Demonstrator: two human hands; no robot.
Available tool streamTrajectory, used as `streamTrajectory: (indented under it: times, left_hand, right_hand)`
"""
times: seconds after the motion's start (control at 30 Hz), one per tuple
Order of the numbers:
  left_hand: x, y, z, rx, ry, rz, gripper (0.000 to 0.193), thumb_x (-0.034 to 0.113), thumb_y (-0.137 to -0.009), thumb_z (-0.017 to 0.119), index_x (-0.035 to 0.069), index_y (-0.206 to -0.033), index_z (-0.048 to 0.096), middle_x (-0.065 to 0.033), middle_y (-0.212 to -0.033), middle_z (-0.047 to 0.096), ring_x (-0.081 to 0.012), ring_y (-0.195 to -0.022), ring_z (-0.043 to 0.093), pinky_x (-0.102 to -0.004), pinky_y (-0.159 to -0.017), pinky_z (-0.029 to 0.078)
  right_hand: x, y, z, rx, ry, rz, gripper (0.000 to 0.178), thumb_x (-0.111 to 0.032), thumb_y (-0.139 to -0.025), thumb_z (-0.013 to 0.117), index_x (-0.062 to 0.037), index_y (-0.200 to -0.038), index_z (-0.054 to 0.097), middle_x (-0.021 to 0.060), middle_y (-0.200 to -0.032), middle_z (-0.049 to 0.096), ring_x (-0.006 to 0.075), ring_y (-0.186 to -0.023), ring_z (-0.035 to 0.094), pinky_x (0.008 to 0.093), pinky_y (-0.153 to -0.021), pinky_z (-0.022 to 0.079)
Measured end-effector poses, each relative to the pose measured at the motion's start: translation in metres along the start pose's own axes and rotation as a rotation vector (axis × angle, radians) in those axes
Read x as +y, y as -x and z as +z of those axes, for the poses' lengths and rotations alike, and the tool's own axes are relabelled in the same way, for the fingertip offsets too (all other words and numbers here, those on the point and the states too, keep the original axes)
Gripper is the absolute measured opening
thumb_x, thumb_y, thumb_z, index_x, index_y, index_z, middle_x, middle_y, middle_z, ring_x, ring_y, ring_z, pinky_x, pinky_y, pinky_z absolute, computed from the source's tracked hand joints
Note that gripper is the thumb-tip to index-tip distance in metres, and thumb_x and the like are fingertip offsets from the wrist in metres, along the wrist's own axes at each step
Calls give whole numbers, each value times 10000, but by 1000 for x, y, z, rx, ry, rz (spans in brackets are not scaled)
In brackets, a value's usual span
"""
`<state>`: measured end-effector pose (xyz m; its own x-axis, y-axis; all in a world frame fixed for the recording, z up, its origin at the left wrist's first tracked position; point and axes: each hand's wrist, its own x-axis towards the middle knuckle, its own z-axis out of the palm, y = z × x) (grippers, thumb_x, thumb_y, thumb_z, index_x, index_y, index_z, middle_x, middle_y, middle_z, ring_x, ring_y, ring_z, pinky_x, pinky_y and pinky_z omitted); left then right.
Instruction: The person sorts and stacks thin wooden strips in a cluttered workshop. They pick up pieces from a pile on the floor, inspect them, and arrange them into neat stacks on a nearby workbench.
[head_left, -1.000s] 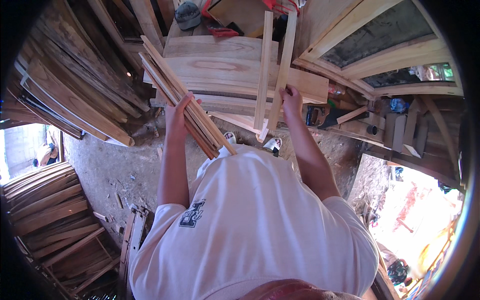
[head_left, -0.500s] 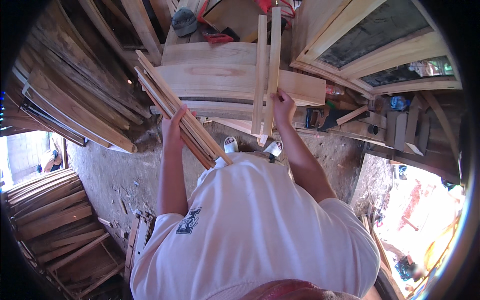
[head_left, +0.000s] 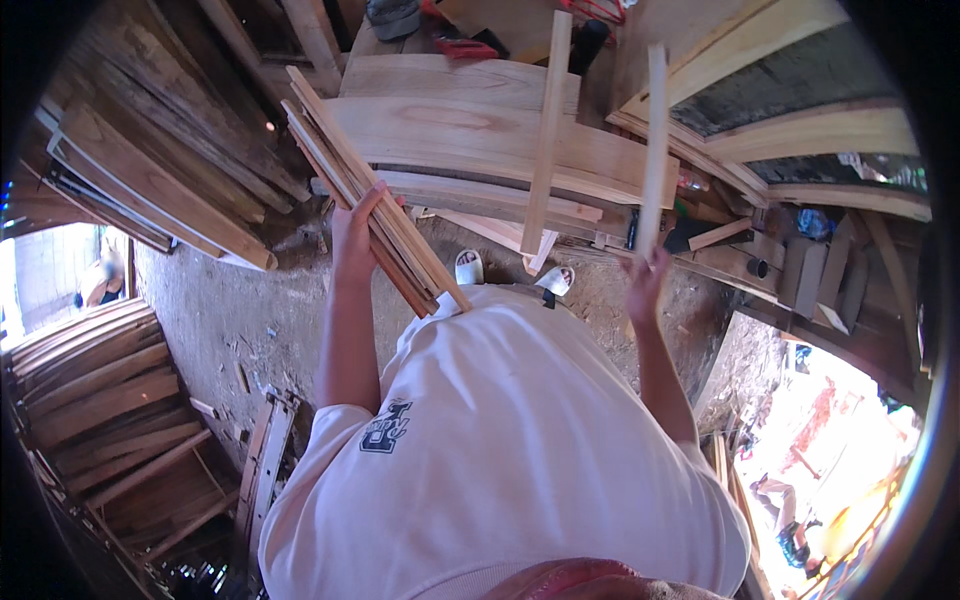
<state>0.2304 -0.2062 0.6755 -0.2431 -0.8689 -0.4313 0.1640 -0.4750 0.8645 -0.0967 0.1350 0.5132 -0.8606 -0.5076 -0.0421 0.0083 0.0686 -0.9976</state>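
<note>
My left hand (head_left: 358, 228) is wrapped round a slanting bundle of thin wooden strips (head_left: 408, 245), whose near ends reach my white shirt. My right hand (head_left: 646, 282), a little blurred, grips the lower part of a single pale wooden strip (head_left: 655, 150), held nearly upright off to the right. Between the two hands, another wooden strip (head_left: 547, 130) lies across the stacked wide planks (head_left: 440, 118), its near end jutting past their front edge.
Long boards (head_left: 150, 190) lean at the left, with a stack of timber (head_left: 110, 400) behind. A framed wooden panel (head_left: 800, 135) stands at the right. Near the planks are a hand saw (head_left: 690, 232) and a grey cap (head_left: 393, 18). A person (head_left: 790, 520) is outside at the lower right.
My right hand has moved right and nearer to me, carrying one strip away from the other on the planks. My left hand still holds the bundle.
</note>
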Motion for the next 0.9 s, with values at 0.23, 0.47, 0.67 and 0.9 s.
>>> streamTrajectory:
  times: [0.23, 0.47, 0.67, 0.9]
  left_hand:
    - [-7, -14, -16, 94, -12, -54, 385, 182, -844, 818, -5, -1089, 588, -102, -918, 650, -237, -822, 724, -347, -705, 600]
    - [-11, -8, -24, 130, -10, -71, 415, 189, -851, 817, -24, -1110, 573, -111, -927, 650, -255, -844, 723, -362, -725, 607]
    - [-21, -11, -33, 158, -12, -100, 401, 183, -862, 809, -21, -1114, 572, -119, -939, 653, -256, -837, 722, -379, -724, 614]
    - [-7, 17, -69, 258, -64, -75, 399, 172, -861, 813, -7, -1121, 570, -107, -944, 655, -254, -820, 723, -372, -698, 614]
  right_hand:
    - [-52, 205, -207, -11, 823, 450, 405, 2, -863, 535, 11, -1261, 460, 233, -1042, 571, 416, -995, 573, 518, -893, 458]
    - [-21, 154, -166, -436, 1157, -68, 357, -203, -926, 636, -22, -1224, 560, 238, -1132, 586, 458, -1088, 544, 565, -946, 432]
    - [71, 0, 9, -631, 1076, -297, 446, -198, -880, 706, -27, -1268, 570, 198, -1226, 570, 411, -1172, 522, 543, -1013, 415]
    - [117, -65, 164, -658, 1075, -484, 530, -264, -872, 716, -103, -1359, 581, 137, -1398, 527, 374, -1341, 464, 524, -1136, 364]
